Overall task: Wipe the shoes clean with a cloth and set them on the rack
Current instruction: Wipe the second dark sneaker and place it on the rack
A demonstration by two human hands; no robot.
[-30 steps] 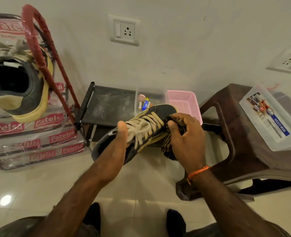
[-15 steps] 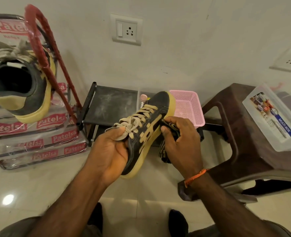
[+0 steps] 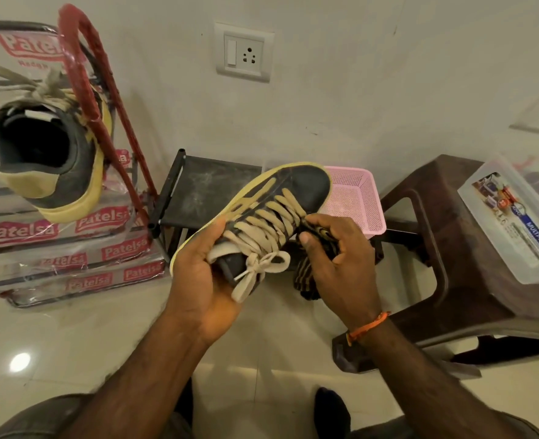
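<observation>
Dark sneaker (image 3: 262, 217) with tan laces and a yellowish sole is held in mid-air at frame centre, toe pointing toward 1 o'clock, laces up and tied in a bow near the tongue. Left hand (image 3: 205, 280) grips it at the heel end — fingers curled under the sole, thumb up on the sole edge. Right hand (image 3: 338, 258) pinches a dark striped cloth (image 3: 309, 274) bunched against the sneaker's right side, thumb pressing the fabric; the rest of the cloth hangs below the palm. An orange thread band (image 3: 368, 326) circles the right wrist.

At 10 o'clock, a second sneaker (image 3: 49, 153) of the same colours sits on the red-framed shoe rack (image 3: 81, 68), heel opening facing the camera, laces loose. The rack's tiers are wrapped in clear plastic printed "Patelsa".

Behind the held shoe, at 12 o'clock, a low black stand (image 3: 211, 188) with a dusty top. Just beside it, at 1 o'clock, a pink mesh basket (image 3: 357, 198) — what shows of its inside holds nothing; the near-left part is hidden by the toe.

At 3 o'clock, a brown plastic stool (image 3: 436, 223) carries a clear lidded box (image 3: 515, 226) labelled "MULTI-BOX"; contents not readable through the lid.

White wall socket (image 3: 244, 52) at 12 o'clock, high.
</observation>
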